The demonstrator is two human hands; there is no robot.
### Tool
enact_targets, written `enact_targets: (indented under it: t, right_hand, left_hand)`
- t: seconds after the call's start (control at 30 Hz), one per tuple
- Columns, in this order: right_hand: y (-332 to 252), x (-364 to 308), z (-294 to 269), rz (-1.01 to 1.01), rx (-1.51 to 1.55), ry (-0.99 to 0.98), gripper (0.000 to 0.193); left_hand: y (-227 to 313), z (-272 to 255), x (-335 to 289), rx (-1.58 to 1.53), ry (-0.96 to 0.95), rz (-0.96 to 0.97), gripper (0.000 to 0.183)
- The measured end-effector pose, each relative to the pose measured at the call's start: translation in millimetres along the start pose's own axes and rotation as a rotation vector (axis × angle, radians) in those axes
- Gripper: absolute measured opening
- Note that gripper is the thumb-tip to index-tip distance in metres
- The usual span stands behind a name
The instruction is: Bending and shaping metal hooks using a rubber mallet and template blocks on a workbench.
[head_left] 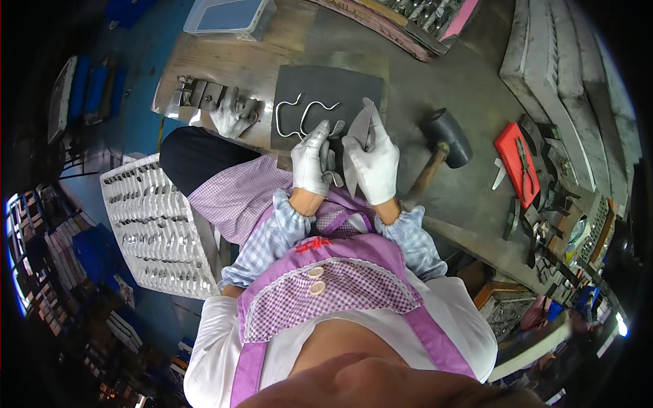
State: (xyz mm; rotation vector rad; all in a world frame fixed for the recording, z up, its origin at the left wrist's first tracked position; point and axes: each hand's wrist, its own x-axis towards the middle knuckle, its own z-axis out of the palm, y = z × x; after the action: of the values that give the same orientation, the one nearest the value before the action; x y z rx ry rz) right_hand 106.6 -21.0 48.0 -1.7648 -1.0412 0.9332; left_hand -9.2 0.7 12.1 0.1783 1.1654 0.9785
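Observation:
Both my hands wear white gloves and are close together over the near edge of the workbench. My left hand (312, 162) is closed around a small bent metal piece (336, 179), its silvery ends showing past the fingers. In my right hand (375, 163) is a folded grey sheet (358, 132), pinched under the thumb; whether it is cloth or abrasive paper I cannot tell. Just beyond my left hand, a curved metal strip (279, 121) and a second curved metal strip (315, 105) lie on a dark grey mat (330, 78).
A black-headed mallet (449, 138) lies right of my hands, with pliers (524, 166) on a red tray (509, 151) beyond. Left are a metal fixture (201, 94) and crumpled gloves (235, 117). A white tray (216, 262) of metal parts stands lower left; foam slabs (554, 88) line the right.

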Motion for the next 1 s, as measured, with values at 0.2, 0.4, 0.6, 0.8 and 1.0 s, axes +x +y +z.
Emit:
enact_targets:
  t: [0.2,0.4,0.6,0.8,1.0]
  right_hand:
    - [-15.5,-1.6,12.2,0.001,-0.167,-0.072,0.068]
    - [-1.4,-7.8,16.2,-0.028,0.131,-0.186,0.071]
    - [-5.9,-6.1,13.7,0.108,0.096,-0.081,0.065]
    - [64.7,4.9,-36.5,-0.020,-0.222,0.212,0.057]
    - [89.0,9.1,-23.0,-0.081,-0.192,0.140,0.057]
  left_hand:
    - [-5.3,-11.4,2.4,-0.045,-0.016,0.018,0.026]
    - [-2.3,-8.3,-4.6,0.027,-0.015,0.211,0.024]
    - [2.2,-9.2,7.1,0.258,0.014,0.283,0.032]
    - [67.1,-73.6,24.7,0.875,0.019,0.528,0.028]
    - [78.4,-47.9,64.1,1.755,0.137,0.985,0.026]
